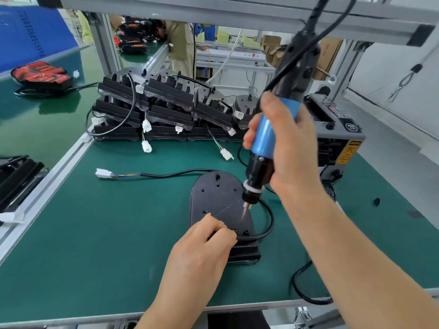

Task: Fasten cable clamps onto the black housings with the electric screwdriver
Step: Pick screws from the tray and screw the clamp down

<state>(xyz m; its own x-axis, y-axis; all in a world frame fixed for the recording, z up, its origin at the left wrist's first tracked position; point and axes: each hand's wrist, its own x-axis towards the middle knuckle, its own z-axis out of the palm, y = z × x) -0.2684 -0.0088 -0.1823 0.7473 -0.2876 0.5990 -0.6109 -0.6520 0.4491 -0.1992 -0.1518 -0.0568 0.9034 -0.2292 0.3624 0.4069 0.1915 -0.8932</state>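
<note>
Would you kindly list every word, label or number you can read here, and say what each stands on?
Nothing reads clearly.
Yellow warning label on the grey benchtop machine: print blurred.
Round black badge on that machine: too small.
Red lit display on its top: digits blurred.
Red marking on the brown cardboard box: unreadable.
White print on the blue board: unreadable.

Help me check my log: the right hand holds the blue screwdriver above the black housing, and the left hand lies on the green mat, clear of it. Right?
Not quite. In the head view the left hand rests on the near end of the black housing, fingers curled beside the cable, not on the green mat. The right hand does hold the blue screwdriver above it.
</note>
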